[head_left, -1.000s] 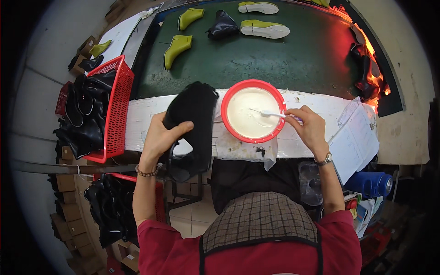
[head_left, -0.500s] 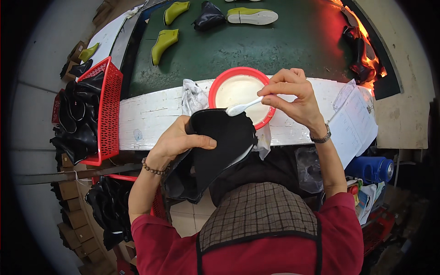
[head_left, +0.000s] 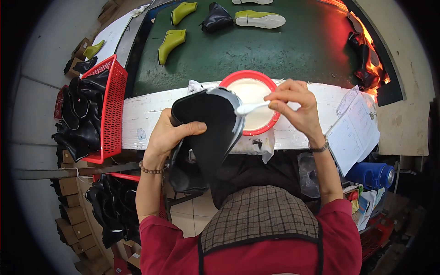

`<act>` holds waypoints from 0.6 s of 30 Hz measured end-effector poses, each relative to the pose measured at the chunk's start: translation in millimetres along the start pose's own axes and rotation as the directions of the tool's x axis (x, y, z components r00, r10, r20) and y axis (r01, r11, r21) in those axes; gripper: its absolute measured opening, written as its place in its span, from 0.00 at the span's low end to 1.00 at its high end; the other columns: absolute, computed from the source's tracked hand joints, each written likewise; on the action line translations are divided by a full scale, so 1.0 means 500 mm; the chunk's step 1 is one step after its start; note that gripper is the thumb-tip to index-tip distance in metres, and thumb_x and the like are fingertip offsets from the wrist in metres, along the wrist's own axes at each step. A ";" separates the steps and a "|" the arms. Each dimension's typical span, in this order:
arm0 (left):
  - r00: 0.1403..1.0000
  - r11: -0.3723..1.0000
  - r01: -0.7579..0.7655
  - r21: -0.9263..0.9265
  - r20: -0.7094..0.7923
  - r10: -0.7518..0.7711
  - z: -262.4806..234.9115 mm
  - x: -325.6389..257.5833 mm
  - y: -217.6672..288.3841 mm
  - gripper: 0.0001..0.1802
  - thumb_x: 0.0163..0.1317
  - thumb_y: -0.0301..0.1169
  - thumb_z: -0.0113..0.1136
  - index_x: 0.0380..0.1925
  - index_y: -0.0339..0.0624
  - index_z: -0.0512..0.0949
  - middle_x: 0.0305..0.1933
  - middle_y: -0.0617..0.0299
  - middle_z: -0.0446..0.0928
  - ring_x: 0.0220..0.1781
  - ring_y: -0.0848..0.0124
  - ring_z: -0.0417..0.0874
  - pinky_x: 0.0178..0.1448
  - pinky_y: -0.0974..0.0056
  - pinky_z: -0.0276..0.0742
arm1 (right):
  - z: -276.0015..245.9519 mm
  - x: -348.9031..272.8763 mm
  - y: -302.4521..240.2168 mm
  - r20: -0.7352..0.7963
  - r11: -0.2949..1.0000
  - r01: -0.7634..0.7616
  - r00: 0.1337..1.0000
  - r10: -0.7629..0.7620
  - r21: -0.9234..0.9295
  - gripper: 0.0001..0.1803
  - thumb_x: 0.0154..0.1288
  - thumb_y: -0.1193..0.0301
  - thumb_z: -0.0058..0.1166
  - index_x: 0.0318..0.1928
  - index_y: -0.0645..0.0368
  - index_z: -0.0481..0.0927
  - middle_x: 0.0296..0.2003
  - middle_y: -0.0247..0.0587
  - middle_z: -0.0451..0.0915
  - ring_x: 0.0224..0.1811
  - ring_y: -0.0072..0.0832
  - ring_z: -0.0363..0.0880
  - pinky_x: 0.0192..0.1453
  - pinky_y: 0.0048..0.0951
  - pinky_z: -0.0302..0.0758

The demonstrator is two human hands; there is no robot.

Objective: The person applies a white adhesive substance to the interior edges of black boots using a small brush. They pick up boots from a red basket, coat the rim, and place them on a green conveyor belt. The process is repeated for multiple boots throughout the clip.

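My left hand (head_left: 168, 136) is closed on a black boot upper (head_left: 208, 114), thumb lying across its dark inner face. A band of wet white paste runs along the upper's curved top and right edge. In my right hand (head_left: 297, 109) a small white brush (head_left: 251, 108), shaped like a toothbrush, is pinched between thumb and fingers. Its head touches the coated edge. Directly behind stands a red-rimmed bowl (head_left: 247, 74) of creamy white paste (head_left: 252, 91). The upper's lower part hangs over my lap.
A white-covered ledge (head_left: 153, 114) borders the green belt (head_left: 201, 59), where yellow-green boots (head_left: 171, 46) and a black boot (head_left: 216, 18) lie. Red glowing heat lights its right end. At left is a red basket (head_left: 112, 110) of black uppers; papers (head_left: 353, 133) and a blue jug (head_left: 371, 175) are at right.
White paste now coats the upper's edge, which looked mostly bare before. My left hand has turned and lifted the upper, while the brush has moved along its edge. The whole view has shifted slightly.
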State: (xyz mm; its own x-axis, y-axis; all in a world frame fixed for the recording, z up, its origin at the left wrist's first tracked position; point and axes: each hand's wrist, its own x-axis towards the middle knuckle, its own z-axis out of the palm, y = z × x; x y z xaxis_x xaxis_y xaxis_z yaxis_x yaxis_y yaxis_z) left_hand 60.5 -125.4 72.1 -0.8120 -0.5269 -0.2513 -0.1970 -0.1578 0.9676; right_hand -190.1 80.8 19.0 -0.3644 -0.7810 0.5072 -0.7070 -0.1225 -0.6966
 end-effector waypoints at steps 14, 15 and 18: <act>0.944 0.882 -0.093 0.461 -0.242 0.226 -0.116 0.017 -0.011 0.27 0.60 0.33 0.72 0.56 0.28 0.78 0.49 0.53 0.85 0.49 0.69 0.85 0.57 0.63 0.80 | -0.034 0.034 0.039 0.053 0.934 -0.142 0.984 0.169 -0.328 0.08 0.61 0.63 0.69 0.35 0.53 0.90 0.31 0.34 0.81 0.33 0.30 0.81 0.37 0.34 0.75; 0.920 0.862 -0.099 0.498 -0.285 0.271 -0.140 0.034 -0.029 0.29 0.61 0.35 0.72 0.58 0.28 0.76 0.51 0.52 0.84 0.51 0.68 0.85 0.59 0.63 0.79 | -0.032 0.010 0.052 0.046 0.899 -0.153 0.981 0.187 -0.410 0.08 0.60 0.63 0.68 0.34 0.53 0.90 0.31 0.35 0.81 0.34 0.32 0.82 0.37 0.35 0.76; 0.795 0.789 -0.118 0.603 -0.419 0.439 -0.213 0.084 -0.135 0.41 0.63 0.43 0.73 0.67 0.28 0.67 0.58 0.45 0.80 0.57 0.62 0.82 0.62 0.61 0.76 | -0.007 -0.028 0.060 0.053 0.836 -0.132 0.981 0.188 -0.533 0.05 0.58 0.65 0.67 0.31 0.52 0.89 0.30 0.36 0.80 0.35 0.36 0.82 0.38 0.39 0.77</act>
State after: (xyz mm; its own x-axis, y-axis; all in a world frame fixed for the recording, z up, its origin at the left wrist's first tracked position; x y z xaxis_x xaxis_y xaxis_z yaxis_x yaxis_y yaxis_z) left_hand 98.4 -226.0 -6.2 -0.5014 -0.8381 0.2149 -0.3913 0.4412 0.8076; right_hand -208.4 90.3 -7.5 -0.4582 -0.8215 0.3393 -0.8660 0.3266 -0.3787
